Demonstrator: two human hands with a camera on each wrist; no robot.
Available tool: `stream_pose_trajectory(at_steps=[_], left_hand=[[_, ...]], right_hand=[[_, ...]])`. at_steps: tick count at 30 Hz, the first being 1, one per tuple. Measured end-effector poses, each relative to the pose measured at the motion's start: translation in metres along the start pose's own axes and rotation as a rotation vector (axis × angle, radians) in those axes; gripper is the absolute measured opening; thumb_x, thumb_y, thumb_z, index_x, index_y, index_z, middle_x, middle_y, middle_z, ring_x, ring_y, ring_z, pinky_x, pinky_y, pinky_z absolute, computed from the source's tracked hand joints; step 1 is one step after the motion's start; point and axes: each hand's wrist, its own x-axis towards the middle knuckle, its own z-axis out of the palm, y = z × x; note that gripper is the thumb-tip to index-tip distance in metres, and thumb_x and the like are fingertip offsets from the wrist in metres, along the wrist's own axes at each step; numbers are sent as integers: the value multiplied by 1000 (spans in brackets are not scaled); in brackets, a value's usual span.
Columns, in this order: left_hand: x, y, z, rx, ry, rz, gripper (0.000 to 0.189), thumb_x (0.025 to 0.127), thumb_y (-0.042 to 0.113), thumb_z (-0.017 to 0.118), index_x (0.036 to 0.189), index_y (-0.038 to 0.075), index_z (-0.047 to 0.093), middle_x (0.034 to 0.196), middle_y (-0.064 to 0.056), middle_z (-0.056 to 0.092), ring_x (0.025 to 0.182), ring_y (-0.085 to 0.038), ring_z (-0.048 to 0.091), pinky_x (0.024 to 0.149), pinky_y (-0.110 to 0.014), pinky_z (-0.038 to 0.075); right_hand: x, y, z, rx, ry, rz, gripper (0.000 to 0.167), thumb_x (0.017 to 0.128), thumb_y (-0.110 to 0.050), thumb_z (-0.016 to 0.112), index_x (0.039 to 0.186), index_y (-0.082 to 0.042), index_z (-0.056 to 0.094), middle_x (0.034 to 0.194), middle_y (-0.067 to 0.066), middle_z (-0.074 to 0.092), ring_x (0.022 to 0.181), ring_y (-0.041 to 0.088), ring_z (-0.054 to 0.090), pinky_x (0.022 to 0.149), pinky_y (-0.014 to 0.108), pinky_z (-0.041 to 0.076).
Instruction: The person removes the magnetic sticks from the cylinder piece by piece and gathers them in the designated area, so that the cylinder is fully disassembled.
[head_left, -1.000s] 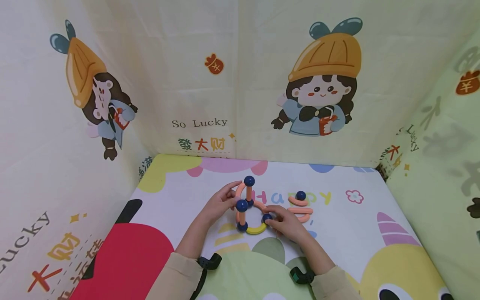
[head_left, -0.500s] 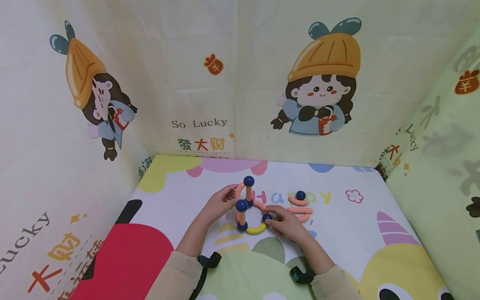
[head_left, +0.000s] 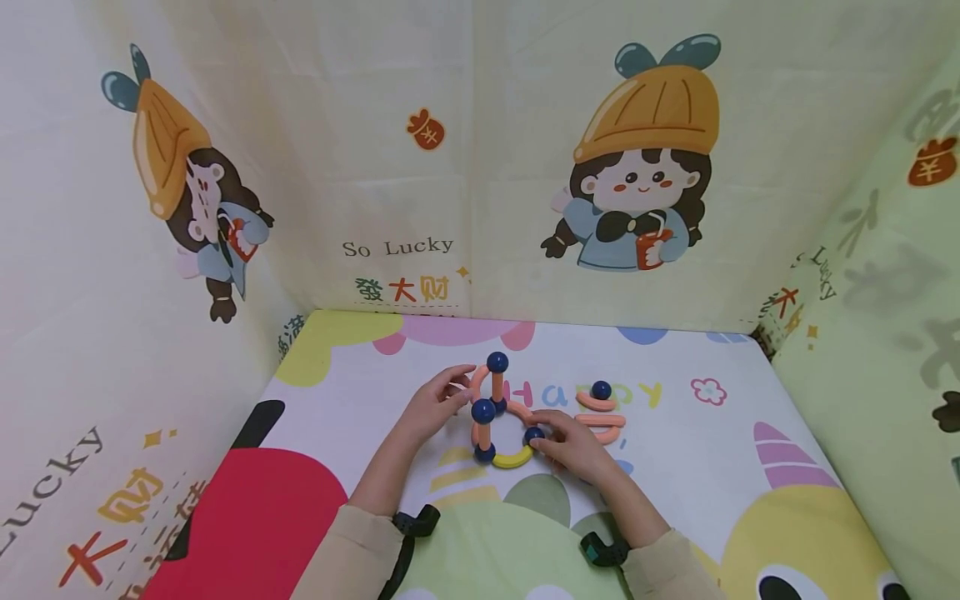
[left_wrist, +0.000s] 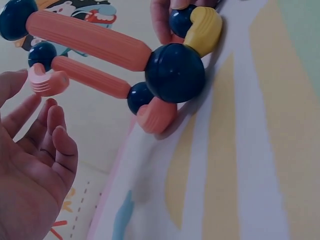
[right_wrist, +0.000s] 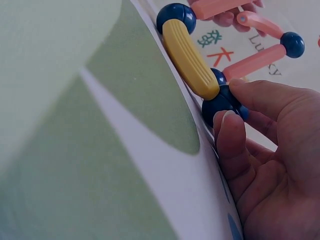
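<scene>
While the left hand [head_left: 435, 406] has its fingers loosely spread just beside a curved pink rod [left_wrist: 47, 84], the ball-and-rod construction [head_left: 485, 435] stands on the table [head_left: 675, 450]; after its curved yellow rod [head_left: 512, 460], one navy ball [head_left: 534, 435] is pinched by the right hand [head_left: 576, 447].

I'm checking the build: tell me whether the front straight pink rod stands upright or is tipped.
Upright: in the head view, the front pink rod rises from the lower blue ball to the upper blue ball.
</scene>
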Motion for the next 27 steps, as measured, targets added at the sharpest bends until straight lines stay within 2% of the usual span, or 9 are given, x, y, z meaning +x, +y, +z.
stream_pose_trajectory(at_steps=[5,10,13,17,20,24,27], left_hand=[[-6,5,-7,-22,56,7,46,94,47,63,138,33,56,116,2,60,96,-35,61,72,-33,51],[-16,13,-10,-46,57,11,36,95,47,61,129,37,60,116,1,60,98,-43,58,76,-46,52],[-23,18,-9,-56,15,23,33,96,46,60,128,37,61,119,-2,61,99,-44,59,77,-47,53],[-31,23,-4,-84,-85,42,38,99,38,58,135,26,58,121,-5,63,94,-46,58,68,-32,52],[-34,22,0,-104,-178,61,43,100,33,57,141,21,53,110,-10,65,89,-48,57,62,-25,48],[-34,16,7,-127,-244,87,48,99,31,59,145,20,49,88,-17,65,80,-50,55,59,-26,45],[-34,12,11,-159,-258,105,49,98,31,62,143,17,49,93,-21,67,73,-47,54,57,-27,45]], right_hand=[[0,0,0,-11,3,-5,37,92,-32,70,128,-29,63,132,3,58,55,19,56,56,29,49],[0,-1,0,-1,1,5,37,92,-32,71,128,-30,63,131,4,58,54,20,56,55,30,50],[0,-1,0,-3,1,0,37,92,-31,71,129,-29,63,131,4,58,54,19,56,56,29,49],[0,-1,1,-16,5,-6,37,92,-31,71,128,-30,63,131,3,59,54,19,56,55,28,48],[0,-2,0,-29,7,6,38,92,-31,71,129,-33,62,125,1,61,54,19,56,54,29,48],[1,-1,1,-10,8,-2,38,92,-29,71,129,-30,63,126,3,61,53,19,56,54,29,48],[1,0,1,-3,9,-17,37,92,-29,71,128,-28,64,132,5,59,52,18,55,56,28,48]])
